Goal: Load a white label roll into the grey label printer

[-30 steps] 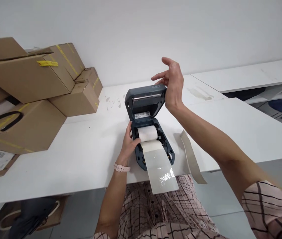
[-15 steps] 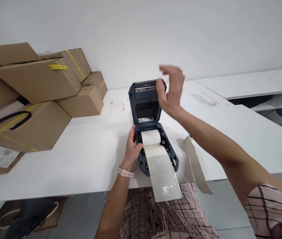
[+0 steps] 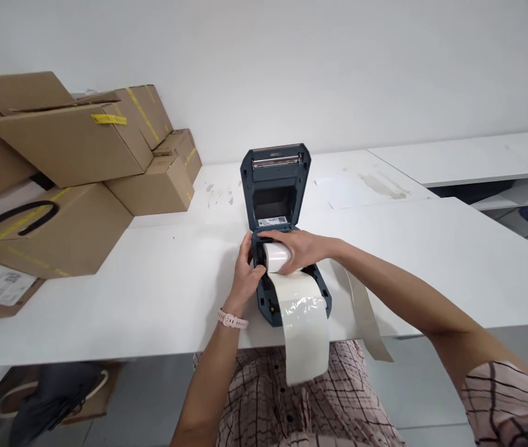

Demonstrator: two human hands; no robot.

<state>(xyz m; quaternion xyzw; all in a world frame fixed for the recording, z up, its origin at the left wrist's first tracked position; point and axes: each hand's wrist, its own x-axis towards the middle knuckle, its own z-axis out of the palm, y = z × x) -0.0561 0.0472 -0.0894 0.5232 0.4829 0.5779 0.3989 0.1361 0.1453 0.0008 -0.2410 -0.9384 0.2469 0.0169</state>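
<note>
A dark label printer [image 3: 276, 180] stands on the white table with its lid raised. Inside its bay sits a white label roll [image 3: 277, 256]. From the roll a pale label strip [image 3: 305, 335] runs forward over the printer's front and hangs past the table edge. My left hand [image 3: 247, 276] grips the left side of the printer body, thumb over the rim beside the roll. Over the bay, my right hand [image 3: 299, 249] is curved around the label roll, thumb on its near side and fingers on its far side; it hides the roll's right end.
Cardboard boxes [image 3: 72, 143] with yellow tape are piled at the left. A loose pale strip [image 3: 366, 316] lies right of the printer and droops over the front edge of the table [image 3: 175, 298]. Behind is a white wall; a dark bag [image 3: 54, 403] is below the table.
My right hand has come down from beside the raised lid onto the label roll. The hanging label strip has shifted slightly left at its free end. My left hand stays on the printer.
</note>
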